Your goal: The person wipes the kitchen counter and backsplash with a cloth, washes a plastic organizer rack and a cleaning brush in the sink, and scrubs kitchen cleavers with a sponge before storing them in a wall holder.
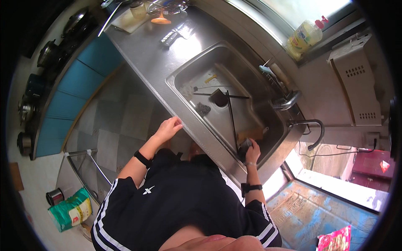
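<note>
My right hand (pixel 253 152) is inside the front right corner of the stainless steel sink (pixel 176 75), gripping a dark, crumpled-looking object (pixel 243 147) that I cannot identify. Beside it lies a yellowish flat thing (pixel 251 135), partly in shadow. At the counter's front edge (pixel 188 128) is my left hand (pixel 171 127), fingers curled together and nothing visible in them. Thin black bars (pixel 231 116) lie across the basin by a black square piece (pixel 219 97) over the drain. A grey scouring pad (pixel 203 109), a pale mesh clump (pixel 187 91) and a small yellow piece (pixel 210 78) are also in the sink.
A curved faucet (pixel 320 131) rises at the sink's right end. Behind the basin stands a wire rack (pixel 271 73). A black-handled utensil (pixel 171 40) and an orange item (pixel 161 19) lie on the counter. A detergent bottle (pixel 304 37) occupies the windowsill.
</note>
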Action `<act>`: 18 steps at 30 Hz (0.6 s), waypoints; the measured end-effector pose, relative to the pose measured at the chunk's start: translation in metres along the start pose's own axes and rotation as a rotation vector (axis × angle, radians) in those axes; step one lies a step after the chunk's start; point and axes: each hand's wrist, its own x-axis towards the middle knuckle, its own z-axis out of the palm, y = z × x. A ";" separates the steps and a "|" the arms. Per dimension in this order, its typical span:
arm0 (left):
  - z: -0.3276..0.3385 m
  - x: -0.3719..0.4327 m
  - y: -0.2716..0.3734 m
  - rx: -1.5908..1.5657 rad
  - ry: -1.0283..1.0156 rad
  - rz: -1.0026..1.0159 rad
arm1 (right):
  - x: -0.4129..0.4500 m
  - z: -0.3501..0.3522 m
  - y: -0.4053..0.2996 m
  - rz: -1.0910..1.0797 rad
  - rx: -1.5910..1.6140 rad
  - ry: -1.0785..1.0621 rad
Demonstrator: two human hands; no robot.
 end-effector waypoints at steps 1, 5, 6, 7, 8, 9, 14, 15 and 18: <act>0.000 0.007 0.000 -0.005 -0.017 0.012 | 0.006 0.007 -0.008 0.051 0.211 0.055; 0.003 0.037 0.012 -0.288 -0.142 0.032 | 0.038 0.034 -0.050 0.195 0.353 0.052; 0.004 0.045 0.011 -0.337 -0.227 0.011 | 0.043 0.043 -0.079 0.189 0.334 0.027; 0.005 0.054 0.015 -0.387 -0.318 -0.002 | 0.047 0.052 -0.103 0.182 0.312 0.010; 0.004 0.060 0.027 -0.478 -0.392 -0.041 | 0.048 0.063 -0.120 0.183 0.337 -0.004; 0.001 0.063 0.040 -0.568 -0.465 -0.081 | 0.050 0.074 -0.137 0.180 0.363 -0.019; 0.003 0.084 0.053 -0.969 -0.535 -0.333 | 0.039 0.113 -0.236 0.085 0.491 0.021; 0.001 0.085 0.053 -1.099 -0.497 -0.328 | 0.037 0.117 -0.249 0.100 0.475 0.054; 0.008 0.092 0.049 -1.205 -0.451 -0.447 | 0.037 0.112 -0.271 0.123 0.240 0.021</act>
